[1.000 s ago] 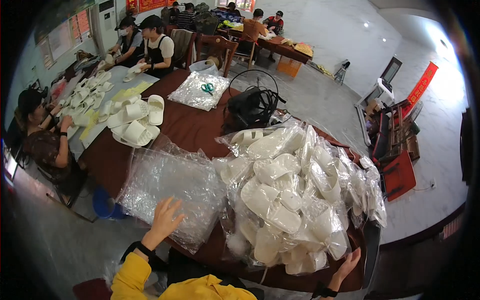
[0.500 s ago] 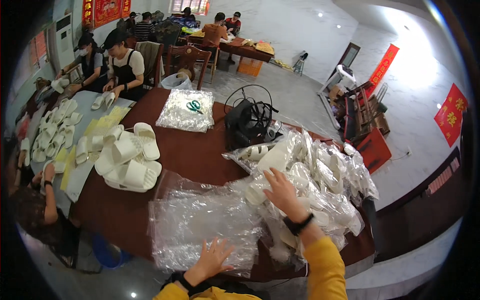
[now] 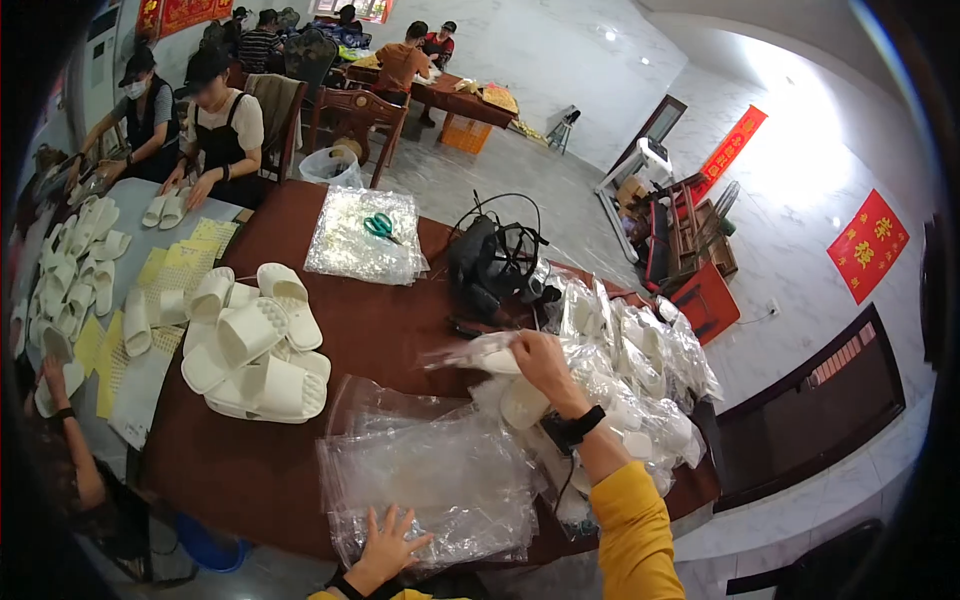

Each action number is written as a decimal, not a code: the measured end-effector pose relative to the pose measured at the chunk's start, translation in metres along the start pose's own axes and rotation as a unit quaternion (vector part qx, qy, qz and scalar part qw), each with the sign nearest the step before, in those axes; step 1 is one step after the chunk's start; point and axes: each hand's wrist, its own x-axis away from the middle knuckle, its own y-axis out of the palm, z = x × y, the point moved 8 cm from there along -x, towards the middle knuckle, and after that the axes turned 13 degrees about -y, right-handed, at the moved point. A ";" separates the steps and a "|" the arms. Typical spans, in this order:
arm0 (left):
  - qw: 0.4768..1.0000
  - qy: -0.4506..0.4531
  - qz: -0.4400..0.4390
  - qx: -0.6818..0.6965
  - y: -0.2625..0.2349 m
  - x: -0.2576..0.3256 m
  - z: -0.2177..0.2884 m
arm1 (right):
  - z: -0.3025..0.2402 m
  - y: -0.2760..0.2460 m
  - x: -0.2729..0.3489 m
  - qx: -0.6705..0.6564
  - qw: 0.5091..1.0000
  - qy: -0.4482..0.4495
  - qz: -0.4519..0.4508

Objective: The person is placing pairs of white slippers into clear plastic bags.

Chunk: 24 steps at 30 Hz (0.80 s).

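My left hand lies with fingers spread on a stack of clear plastic bags at the table's near edge. My right hand is closed on the end of a bagged slipper, which is blurred by motion and points left. Below and to the right of it lies a heap of white slippers in clear bags, partly hidden by my right arm. Further left, several unbagged white slippers are piled on the brown table.
Black bag-like gear with straps and cables stands beyond my right hand. Green-handled scissors rest on a second stack of clear bags. At left, co-workers handle slippers at a grey table with yellow sheets. A blue bin is on the floor.
My right hand has closed on a bagged slipper and lifted it from the heap, moving slightly left. My left hand stays on the bags. The whole view has shifted a little.
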 end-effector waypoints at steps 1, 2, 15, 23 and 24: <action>1.000 0.001 -0.008 -0.006 -0.001 0.002 -0.001 | -0.020 -0.001 -0.006 -0.084 0.995 0.044 -0.009; 1.000 0.007 -0.014 -0.012 -0.002 0.000 0.000 | -0.022 0.016 0.003 -0.267 0.958 0.104 0.005; 0.975 -0.086 -0.062 0.193 -0.045 -0.011 -0.028 | 0.014 0.126 0.032 -0.375 0.916 0.077 -0.118; 0.848 -0.274 0.046 0.452 -0.078 0.011 -0.077 | 0.057 0.248 0.040 -0.243 0.949 0.129 -0.154; 0.844 -0.287 0.055 0.449 -0.076 0.017 -0.087 | 0.040 0.250 0.034 -0.218 0.952 0.135 -0.165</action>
